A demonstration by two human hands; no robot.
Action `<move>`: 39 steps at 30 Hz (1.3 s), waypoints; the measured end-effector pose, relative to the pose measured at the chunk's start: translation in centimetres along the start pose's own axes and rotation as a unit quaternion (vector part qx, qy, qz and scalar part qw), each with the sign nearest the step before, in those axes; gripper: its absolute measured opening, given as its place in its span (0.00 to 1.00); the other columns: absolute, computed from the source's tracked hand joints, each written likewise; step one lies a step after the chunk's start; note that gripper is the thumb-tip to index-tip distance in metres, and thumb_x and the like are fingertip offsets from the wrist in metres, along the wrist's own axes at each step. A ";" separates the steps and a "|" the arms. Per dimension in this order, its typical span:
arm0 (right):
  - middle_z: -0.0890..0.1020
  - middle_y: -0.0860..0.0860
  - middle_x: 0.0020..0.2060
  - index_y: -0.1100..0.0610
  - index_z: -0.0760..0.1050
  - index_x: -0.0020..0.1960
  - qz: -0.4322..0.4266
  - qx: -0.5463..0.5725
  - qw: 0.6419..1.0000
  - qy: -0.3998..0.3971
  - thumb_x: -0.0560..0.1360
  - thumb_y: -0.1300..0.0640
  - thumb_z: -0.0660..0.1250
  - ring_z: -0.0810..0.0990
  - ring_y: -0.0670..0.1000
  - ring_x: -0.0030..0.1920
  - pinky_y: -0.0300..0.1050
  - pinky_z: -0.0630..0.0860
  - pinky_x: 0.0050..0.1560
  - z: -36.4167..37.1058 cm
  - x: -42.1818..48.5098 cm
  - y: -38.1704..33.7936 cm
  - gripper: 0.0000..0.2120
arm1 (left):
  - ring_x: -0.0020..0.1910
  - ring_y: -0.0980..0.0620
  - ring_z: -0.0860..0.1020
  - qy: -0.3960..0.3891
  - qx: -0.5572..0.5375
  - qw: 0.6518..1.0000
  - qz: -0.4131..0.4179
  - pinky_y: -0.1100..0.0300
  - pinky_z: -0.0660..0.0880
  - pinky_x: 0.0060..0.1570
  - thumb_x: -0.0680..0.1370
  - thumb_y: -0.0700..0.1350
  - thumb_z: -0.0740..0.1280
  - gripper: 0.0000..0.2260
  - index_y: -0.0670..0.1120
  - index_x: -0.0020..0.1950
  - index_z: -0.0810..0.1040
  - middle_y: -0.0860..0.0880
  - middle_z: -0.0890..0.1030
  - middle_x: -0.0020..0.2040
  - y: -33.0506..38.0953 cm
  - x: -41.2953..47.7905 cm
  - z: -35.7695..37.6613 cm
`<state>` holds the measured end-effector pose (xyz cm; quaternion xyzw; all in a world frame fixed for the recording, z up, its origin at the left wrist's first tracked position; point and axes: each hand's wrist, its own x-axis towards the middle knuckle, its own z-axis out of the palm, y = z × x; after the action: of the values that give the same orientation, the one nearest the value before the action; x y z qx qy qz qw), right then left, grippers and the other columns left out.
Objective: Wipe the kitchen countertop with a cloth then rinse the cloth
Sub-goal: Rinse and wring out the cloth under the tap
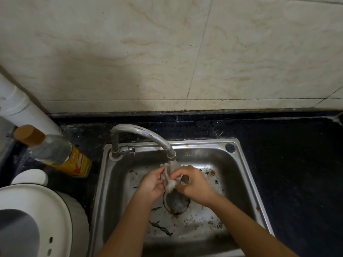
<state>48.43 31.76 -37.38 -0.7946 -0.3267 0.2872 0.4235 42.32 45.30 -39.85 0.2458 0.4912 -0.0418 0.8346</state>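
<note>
Both bare hands meet in one grip.
The left hand (151, 184) and right hand (194, 184) curl their fingers round a small wet greyish-white cloth (169, 183), one on each side of the grip, backs up; bare forearms converge toward it.

Dim light falls on a wall (130, 52) of large cream marbled tiles, stained along the grout at its foot, with a white pipe (22, 108) slanting down at the left.
</note>
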 end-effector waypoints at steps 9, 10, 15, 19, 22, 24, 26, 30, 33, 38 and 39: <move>0.79 0.51 0.57 0.55 0.77 0.58 0.260 0.303 0.914 0.076 0.70 0.54 0.66 0.75 0.50 0.59 0.49 0.72 0.58 -0.9 0.6 1.6 0.17 | 0.46 0.46 0.80 -0.084 0.066 0.993 0.045 0.51 0.74 0.53 0.79 0.42 0.62 0.09 0.40 0.55 0.79 0.42 0.81 0.48 1.4 -0.8 0.1; 0.77 0.50 0.59 0.54 0.76 0.60 0.273 0.332 0.901 0.058 0.69 0.51 0.66 0.72 0.49 0.61 0.49 0.70 0.58 -0.5 0.9 1.7 0.20 | 0.46 0.46 0.80 -0.093 0.080 0.991 0.045 0.51 0.74 0.52 0.79 0.42 0.62 0.09 0.41 0.55 0.79 0.42 0.82 0.47 1.5 -1.0 0.3; 0.79 0.55 0.45 0.58 0.76 0.43 0.287 0.445 0.846 0.058 0.71 0.54 0.60 0.75 0.53 0.49 0.51 0.69 0.53 0.6 2.2 0.7 0.09 | 0.56 0.40 0.79 -0.101 0.154 0.982 0.038 0.44 0.74 0.57 0.80 0.41 0.61 0.11 0.41 0.60 0.76 0.38 0.81 0.55 2.0 -1.8 0.7; 0.80 0.52 0.45 0.59 0.74 0.46 0.301 0.422 0.854 0.047 0.63 0.51 0.62 0.75 0.52 0.50 0.51 0.67 0.55 0.8 2.5 0.4 0.15 | 0.56 0.39 0.79 -0.105 0.173 0.979 0.026 0.46 0.77 0.52 0.80 0.41 0.60 0.12 0.41 0.61 0.76 0.37 0.80 0.57 2.3 -2.3 0.7; 0.79 0.51 0.53 0.58 0.77 0.56 0.299 0.325 0.896 0.048 0.66 0.48 0.66 0.74 0.50 0.55 0.47 0.66 0.52 0.6 2.5 0.3 0.21 | 0.53 0.43 0.81 -0.061 0.187 0.979 0.056 0.50 0.78 0.49 0.79 0.42 0.63 0.09 0.43 0.58 0.78 0.41 0.83 0.53 2.6 -2.3 0.9; 0.80 0.52 0.55 0.58 0.76 0.61 0.279 0.292 0.912 0.066 0.67 0.45 0.69 0.75 0.51 0.58 0.47 0.68 0.55 0.4 2.4 0.4 0.26 | 0.53 0.46 0.80 0.005 0.221 0.969 0.108 0.50 0.77 0.55 0.78 0.42 0.66 0.09 0.45 0.58 0.78 0.44 0.82 0.52 2.5 -1.8 1.0; 0.82 0.54 0.51 0.64 0.75 0.56 0.242 0.299 0.919 0.084 0.72 0.49 0.69 0.78 0.52 0.53 0.45 0.71 0.54 0.3 2.4 0.3 0.20 | 0.50 0.49 0.80 0.067 0.263 0.947 0.172 0.55 0.77 0.53 0.78 0.44 0.67 0.08 0.45 0.56 0.79 0.48 0.82 0.49 1.9 -1.4 1.4; 0.79 0.55 0.40 0.61 0.73 0.47 0.196 0.302 0.924 0.126 0.78 0.57 0.64 0.76 0.49 0.39 0.36 0.74 0.40 0.5 2.7 -0.5 0.06 | 0.43 0.54 0.79 0.089 0.320 0.909 0.253 0.61 0.76 0.41 0.78 0.48 0.66 0.07 0.47 0.51 0.80 0.52 0.82 0.43 0.6 -1.5 1.5; 0.81 0.58 0.47 0.61 0.74 0.54 0.213 0.327 0.909 0.148 0.79 0.59 0.62 0.81 0.51 0.43 0.40 0.78 0.43 0.4 3.3 -0.4 0.07 | 0.49 0.49 0.81 -0.006 0.353 0.917 0.186 0.51 0.78 0.54 0.77 0.53 0.66 0.12 0.50 0.56 0.80 0.49 0.84 0.49 -0.2 -1.5 0.2; 0.83 0.57 0.47 0.60 0.77 0.54 0.242 0.260 0.925 0.137 0.79 0.55 0.62 0.83 0.53 0.48 0.45 0.81 0.47 1.1 3.2 -0.3 0.10 | 0.48 0.47 0.80 0.075 0.394 0.892 0.209 0.46 0.77 0.54 0.81 0.54 0.57 0.12 0.49 0.52 0.76 0.47 0.82 0.48 -1.1 -0.9 0.5; 0.84 0.56 0.46 0.60 0.77 0.53 0.240 0.256 0.927 0.130 0.79 0.55 0.62 0.84 0.53 0.46 0.43 0.80 0.43 1.3 3.1 -0.5 0.10 | 0.48 0.46 0.79 0.093 0.388 0.890 0.221 0.46 0.76 0.54 0.81 0.53 0.56 0.12 0.48 0.52 0.74 0.46 0.81 0.48 -1.0 -0.9 0.9</move>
<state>49.27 34.94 -38.14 -0.7442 0.0166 0.3482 0.5697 42.23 43.81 -39.08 0.6547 0.4443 -0.0206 0.6112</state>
